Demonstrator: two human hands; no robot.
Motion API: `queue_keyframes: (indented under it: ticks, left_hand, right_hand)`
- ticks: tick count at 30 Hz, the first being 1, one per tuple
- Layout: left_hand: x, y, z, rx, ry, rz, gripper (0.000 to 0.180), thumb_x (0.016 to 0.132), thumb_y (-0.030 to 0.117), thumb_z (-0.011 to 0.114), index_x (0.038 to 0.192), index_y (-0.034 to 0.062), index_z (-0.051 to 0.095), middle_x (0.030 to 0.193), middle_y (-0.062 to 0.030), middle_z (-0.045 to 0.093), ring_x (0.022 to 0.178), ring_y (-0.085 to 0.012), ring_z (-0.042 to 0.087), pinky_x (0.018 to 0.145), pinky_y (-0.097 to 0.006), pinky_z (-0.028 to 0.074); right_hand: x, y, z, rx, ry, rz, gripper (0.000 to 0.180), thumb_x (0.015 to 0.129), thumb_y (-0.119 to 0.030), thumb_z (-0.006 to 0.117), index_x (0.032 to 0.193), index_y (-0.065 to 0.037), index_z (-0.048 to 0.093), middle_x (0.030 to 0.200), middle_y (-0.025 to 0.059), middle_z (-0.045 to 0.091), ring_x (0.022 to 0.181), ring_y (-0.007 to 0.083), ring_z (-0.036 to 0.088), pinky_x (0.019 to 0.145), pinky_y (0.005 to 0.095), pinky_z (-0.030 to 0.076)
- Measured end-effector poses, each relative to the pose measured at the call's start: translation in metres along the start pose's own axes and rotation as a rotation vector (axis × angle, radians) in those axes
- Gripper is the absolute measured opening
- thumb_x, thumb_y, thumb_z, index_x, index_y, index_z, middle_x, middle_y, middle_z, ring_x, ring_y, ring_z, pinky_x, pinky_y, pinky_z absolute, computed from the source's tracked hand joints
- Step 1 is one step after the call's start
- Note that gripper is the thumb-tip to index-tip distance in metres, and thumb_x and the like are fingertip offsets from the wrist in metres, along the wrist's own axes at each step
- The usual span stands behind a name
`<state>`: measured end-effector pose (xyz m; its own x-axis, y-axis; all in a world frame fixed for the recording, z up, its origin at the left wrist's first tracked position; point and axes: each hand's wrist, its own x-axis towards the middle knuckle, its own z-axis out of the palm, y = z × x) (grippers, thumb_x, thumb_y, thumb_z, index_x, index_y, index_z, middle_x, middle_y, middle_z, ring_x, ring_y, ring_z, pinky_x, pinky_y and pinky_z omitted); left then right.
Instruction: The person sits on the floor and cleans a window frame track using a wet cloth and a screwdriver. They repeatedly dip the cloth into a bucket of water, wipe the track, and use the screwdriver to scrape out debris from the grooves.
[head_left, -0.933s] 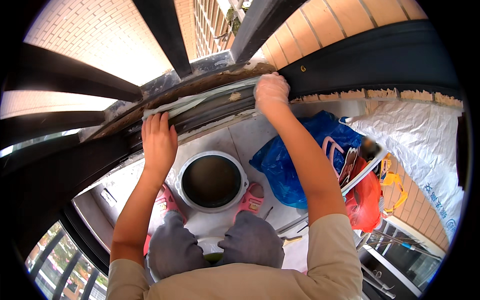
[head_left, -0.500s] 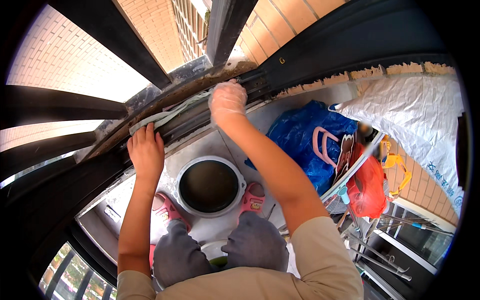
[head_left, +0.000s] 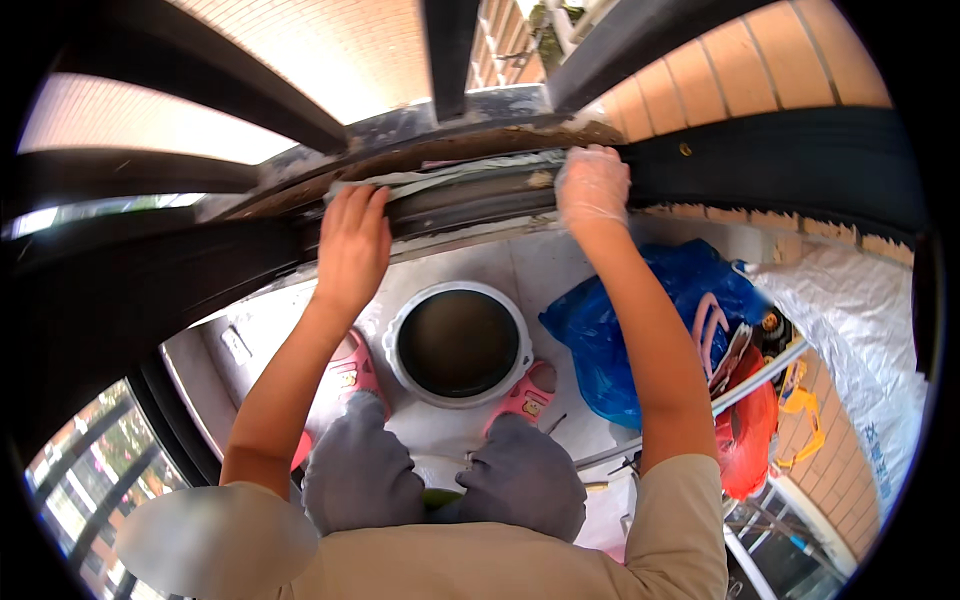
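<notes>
A thin, pale grey-green cloth (head_left: 470,172) stretches along the dark window track (head_left: 460,208). My left hand (head_left: 354,245), bare, has its fingers closed over the cloth's left end. At the track's right end, my right hand (head_left: 594,192) is in a clear plastic glove. Its fingers are curled over the cloth's other end, which they mostly hide. Below and between my arms, a pale round bucket (head_left: 393,345) holds dark, murky water (head_left: 458,340).
Dark bars (head_left: 448,60) stand beyond the track. Right of the bucket lies a blue plastic bag (head_left: 600,345), with pink hangers (head_left: 708,325), a red bag (head_left: 750,440) and a white sack (head_left: 840,310) farther right. My pink shoes (head_left: 527,392) flank the bucket.
The view has turned, so the track and bucket appear shifted to the right. Both hands stay on the cloth; they look farther apart, and the cloth lies straighter between them.
</notes>
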<state>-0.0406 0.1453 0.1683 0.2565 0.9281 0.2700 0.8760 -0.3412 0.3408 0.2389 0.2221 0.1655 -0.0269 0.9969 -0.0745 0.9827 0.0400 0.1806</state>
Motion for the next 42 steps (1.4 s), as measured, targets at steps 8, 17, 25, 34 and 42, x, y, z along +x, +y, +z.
queue_keyframes:
  ticks: [8, 17, 25, 34, 42]
  left_hand:
    - [0.005, -0.024, 0.001, 0.096, 0.107, -0.086, 0.040, 0.073, -0.003, 0.057, 0.112, 0.0047, 0.058, 0.113, -0.0092, 0.054, 0.103, -0.0275, 0.051, 0.085, -0.040, 0.041]
    - [0.004, -0.046, 0.003, 0.082, 0.065, -0.168, 0.024, 0.070, -0.004, 0.058, 0.091, 0.0050, 0.065, 0.092, -0.0075, 0.056, 0.095, -0.0277, 0.051, 0.080, -0.040, 0.041]
    - [0.001, -0.017, -0.008, -0.098, -0.043, -0.075, 0.033, 0.068, -0.007, 0.054, 0.101, -0.0021, 0.059, 0.100, -0.0152, 0.054, 0.098, -0.0340, 0.051, 0.089, -0.040, 0.043]
    - [0.005, -0.013, -0.010, 0.103, -0.391, -0.214, 0.039, 0.083, 0.012, 0.053, 0.119, -0.0039, 0.054, 0.109, -0.0157, 0.057, 0.106, -0.0311, 0.053, 0.093, -0.035, 0.042]
    - [-0.019, -0.006, -0.006, 0.316, -0.145, -0.157, 0.044, 0.082, 0.018, 0.062, 0.119, -0.0042, 0.052, 0.116, -0.0169, 0.053, 0.116, -0.0316, 0.045, 0.100, -0.041, 0.036]
  right_hand:
    - [-0.001, -0.006, 0.006, 0.026, 0.051, 0.006, 0.014, 0.079, -0.012, 0.056, 0.083, -0.005, 0.067, 0.090, 0.0117, 0.064, 0.092, 0.0281, 0.060, 0.078, 0.0397, 0.051]
    - [-0.008, 0.001, 0.000, 0.126, 0.135, -0.020, 0.013, 0.074, -0.009, 0.057, 0.081, -0.006, 0.068, 0.089, 0.0111, 0.063, 0.092, 0.0305, 0.058, 0.079, 0.0416, 0.048]
    - [-0.009, 0.006, 0.003, 0.098, 0.157, -0.052, 0.014, 0.075, -0.011, 0.057, 0.084, -0.008, 0.068, 0.090, 0.0092, 0.063, 0.095, 0.0285, 0.056, 0.082, 0.0410, 0.047]
    - [-0.012, 0.004, -0.007, 0.026, 0.060, -0.070, 0.018, 0.081, -0.010, 0.051, 0.089, -0.006, 0.066, 0.095, 0.0119, 0.063, 0.095, 0.0296, 0.057, 0.082, 0.0420, 0.047]
    - [-0.013, -0.003, -0.008, 0.065, 0.043, -0.093, 0.021, 0.082, -0.009, 0.051, 0.097, -0.006, 0.065, 0.096, 0.0116, 0.062, 0.098, 0.0297, 0.056, 0.082, 0.0422, 0.047]
